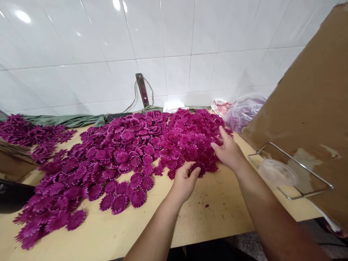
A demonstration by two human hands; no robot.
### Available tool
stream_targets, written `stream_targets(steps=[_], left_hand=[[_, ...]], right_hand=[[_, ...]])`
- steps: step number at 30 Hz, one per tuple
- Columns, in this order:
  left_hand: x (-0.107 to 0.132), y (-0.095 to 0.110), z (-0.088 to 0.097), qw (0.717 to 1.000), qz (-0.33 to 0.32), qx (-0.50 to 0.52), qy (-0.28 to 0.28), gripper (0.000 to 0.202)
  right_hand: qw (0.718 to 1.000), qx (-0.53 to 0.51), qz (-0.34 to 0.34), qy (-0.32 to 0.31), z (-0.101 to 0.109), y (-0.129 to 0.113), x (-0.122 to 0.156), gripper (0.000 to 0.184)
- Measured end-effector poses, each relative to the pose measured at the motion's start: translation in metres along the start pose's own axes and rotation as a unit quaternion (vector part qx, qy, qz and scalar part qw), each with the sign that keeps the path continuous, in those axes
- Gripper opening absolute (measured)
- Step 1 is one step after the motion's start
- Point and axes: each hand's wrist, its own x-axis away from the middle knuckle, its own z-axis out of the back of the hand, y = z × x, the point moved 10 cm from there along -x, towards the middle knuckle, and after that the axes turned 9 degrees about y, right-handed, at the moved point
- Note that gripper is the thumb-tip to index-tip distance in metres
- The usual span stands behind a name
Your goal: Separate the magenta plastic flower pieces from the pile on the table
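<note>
A broad heap of magenta artificial flower heads [185,136] covers the middle of the table. At its front edge my left hand [185,181] has thumb and fingers curled around a darker magenta flower head [200,169]. My right hand [230,150] is at the heap's right side, thumb and forefinger apart, with nothing visible in its grasp; its other fingers are partly hidden. Left of the heap's thin-petalled part lie thicker, cup-shaped flower heads with pale edges [122,157], spreading toward the front left.
Star-shaped magenta pieces [19,130] lie at far left, near a cardboard piece [13,159] and a black object [13,195]. A large cardboard box [304,108], wire stand [307,166], clear plastic dish [278,173] and plastic bag [244,110] are on the right. A tiled wall stands behind.
</note>
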Motion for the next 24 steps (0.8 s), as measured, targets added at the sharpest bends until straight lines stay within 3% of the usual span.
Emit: stream_targets(steps=[6,13,18,24], left_hand=[[-0.005,0.000,0.018,0.996,0.027,0.046,0.074,0.028],[-0.008,-0.011,0.027,0.991,0.055,0.038,0.113,0.040],[-0.006,-0.011,0.023,0.994,0.059,0.021,0.088,0.050],[-0.004,0.013,0.016,0.992,-0.060,-0.092,0.055,0.025]], right_hand=[[0.972,-0.138,-0.007,-0.188,-0.035,-0.033,0.073,0.023],[0.957,-0.169,-0.019,-0.235,-0.051,-0.041,0.091,0.015],[0.968,-0.138,0.022,-0.207,-0.045,-0.049,0.085,0.007],[0.994,-0.079,0.018,-0.072,-0.038,-0.042,0.064,0.015]])
